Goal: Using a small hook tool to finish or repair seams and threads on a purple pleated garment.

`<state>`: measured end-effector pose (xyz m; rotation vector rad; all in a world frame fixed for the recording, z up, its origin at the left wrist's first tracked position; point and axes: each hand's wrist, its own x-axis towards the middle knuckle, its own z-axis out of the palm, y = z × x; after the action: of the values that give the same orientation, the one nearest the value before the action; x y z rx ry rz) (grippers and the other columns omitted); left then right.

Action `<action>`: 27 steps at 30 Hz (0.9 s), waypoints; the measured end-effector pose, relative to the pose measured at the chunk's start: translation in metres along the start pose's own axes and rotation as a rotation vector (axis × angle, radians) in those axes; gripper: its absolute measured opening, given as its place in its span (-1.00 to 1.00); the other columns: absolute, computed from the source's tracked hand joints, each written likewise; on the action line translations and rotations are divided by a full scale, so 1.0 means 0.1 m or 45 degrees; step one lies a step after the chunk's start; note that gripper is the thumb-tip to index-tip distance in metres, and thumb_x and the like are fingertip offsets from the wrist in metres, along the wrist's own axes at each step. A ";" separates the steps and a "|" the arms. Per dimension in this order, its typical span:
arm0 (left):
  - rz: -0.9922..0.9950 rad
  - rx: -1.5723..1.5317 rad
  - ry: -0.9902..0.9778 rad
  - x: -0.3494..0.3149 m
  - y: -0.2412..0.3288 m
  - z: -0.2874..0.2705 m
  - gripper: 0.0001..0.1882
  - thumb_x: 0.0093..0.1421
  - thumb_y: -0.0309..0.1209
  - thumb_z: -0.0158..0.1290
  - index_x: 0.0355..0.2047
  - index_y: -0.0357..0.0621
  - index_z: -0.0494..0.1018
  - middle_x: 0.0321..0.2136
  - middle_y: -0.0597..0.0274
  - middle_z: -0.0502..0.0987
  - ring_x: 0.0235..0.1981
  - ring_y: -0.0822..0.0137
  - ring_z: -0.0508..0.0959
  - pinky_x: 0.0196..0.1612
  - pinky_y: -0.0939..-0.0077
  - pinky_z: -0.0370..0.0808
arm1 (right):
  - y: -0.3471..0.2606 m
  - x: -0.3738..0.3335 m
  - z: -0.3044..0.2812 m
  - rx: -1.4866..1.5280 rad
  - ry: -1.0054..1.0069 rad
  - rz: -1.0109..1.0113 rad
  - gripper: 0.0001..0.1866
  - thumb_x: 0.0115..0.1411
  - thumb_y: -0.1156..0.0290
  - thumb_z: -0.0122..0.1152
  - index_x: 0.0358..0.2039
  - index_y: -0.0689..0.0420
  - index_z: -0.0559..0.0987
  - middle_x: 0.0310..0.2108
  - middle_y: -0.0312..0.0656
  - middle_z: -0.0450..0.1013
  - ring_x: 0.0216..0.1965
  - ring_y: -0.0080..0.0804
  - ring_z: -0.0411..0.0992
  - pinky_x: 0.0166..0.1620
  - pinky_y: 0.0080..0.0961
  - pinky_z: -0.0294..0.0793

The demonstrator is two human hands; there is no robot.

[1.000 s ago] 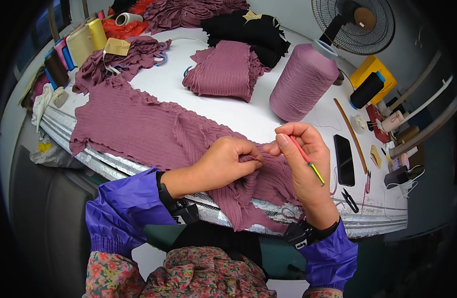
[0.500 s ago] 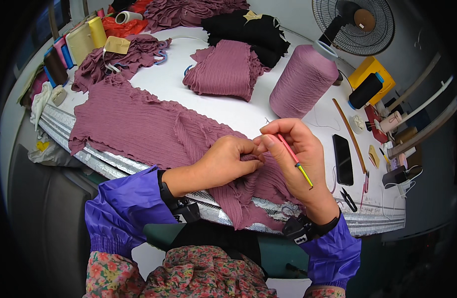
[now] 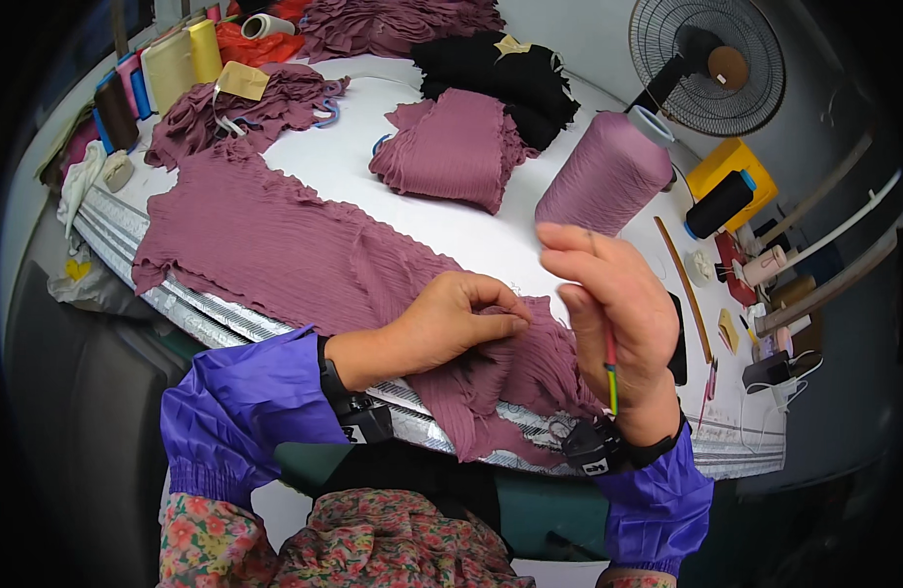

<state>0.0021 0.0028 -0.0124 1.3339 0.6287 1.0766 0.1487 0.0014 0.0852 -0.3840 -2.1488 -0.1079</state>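
A mauve ribbed knit piece [image 3: 265,230] stretches over the near part of the table, its right end bunched and hanging at the edge. My left hand [image 3: 451,318] is closed, pinching a fold of it between thumb and fingers. Just to the right, my right hand [image 3: 618,304] is raised over the knit with its fingers bent. Against its palm lies a slim hook tool [image 3: 611,377], pink above and yellow-green below; the fingers hide its upper part. Whether a thread runs between the hands I cannot tell.
Behind the hands stand a large mauve yarn cone [image 3: 603,171] and a folded mauve knit bundle [image 3: 451,147]. Black knit [image 3: 501,83] lies farther back. To the right are a fan [image 3: 706,64], a black thread spool [image 3: 721,204], a wooden stick [image 3: 682,284] and a partly hidden phone [image 3: 678,338].
My right hand has moved right, away from the left hand, and turned, so the tool now points more steeply down. It covers the snips and much of the phone. My left hand keeps its pinch.
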 end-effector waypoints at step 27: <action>-0.063 0.086 0.097 -0.01 0.04 -0.02 -0.88 0.03 -0.55 0.01 -0.39 -0.32 0.45 -0.39 0.23 0.47 -0.36 0.53 0.44 -0.30 0.72 0.38 | 0.02 -0.93 0.42 1.000 0.104 1.320 -0.83 0.06 0.51 0.06 -0.31 0.28 0.40 -0.41 -0.27 0.39 -0.37 -0.65 0.34 -0.29 -0.75 0.32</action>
<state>-0.0010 0.0021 -0.0096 1.3332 0.7566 1.0777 0.1650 -0.0090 -0.0154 -0.9170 -1.5082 1.2222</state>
